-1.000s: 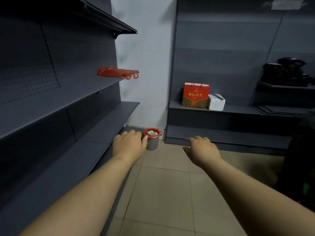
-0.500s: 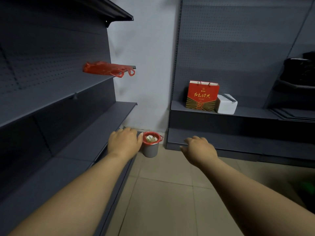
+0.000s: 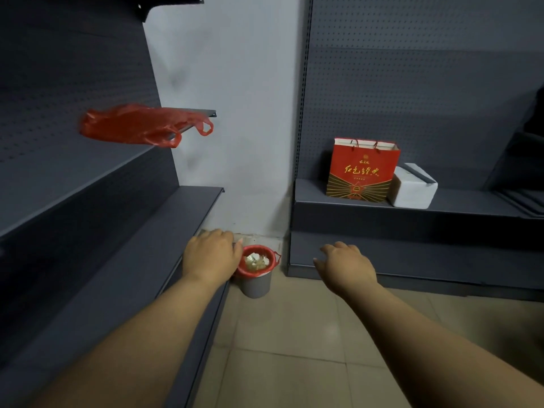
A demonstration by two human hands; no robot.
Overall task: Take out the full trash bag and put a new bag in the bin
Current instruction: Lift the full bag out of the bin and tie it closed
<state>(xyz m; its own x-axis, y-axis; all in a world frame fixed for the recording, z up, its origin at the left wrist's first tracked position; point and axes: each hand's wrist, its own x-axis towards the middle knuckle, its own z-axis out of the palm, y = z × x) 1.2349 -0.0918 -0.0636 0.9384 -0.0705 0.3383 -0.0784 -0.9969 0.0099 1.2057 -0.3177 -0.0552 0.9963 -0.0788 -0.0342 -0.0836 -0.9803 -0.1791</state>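
Note:
A small grey bin (image 3: 255,285) stands on the floor in the corner, lined with a red trash bag (image 3: 256,270) folded over its rim and filled with pale crumpled waste. My left hand (image 3: 210,256) reaches forward just left of the bin, palm down, fingers loosely apart, holding nothing. My right hand (image 3: 347,266) hovers to the right of the bin, also palm down and empty. A flat red plastic bag (image 3: 138,125) lies on the upper left shelf, its handles hanging over the edge.
Dark grey shelving (image 3: 123,260) runs along the left, its bottom shelf edge close to the bin. More shelving on the right carries a red paper gift bag (image 3: 362,172) and a white box (image 3: 413,188). Beige floor tiles (image 3: 294,334) lie in front.
The view has come closer to the corner and the bin looks larger. Both hands have stayed stretched out toward the bin, empty.

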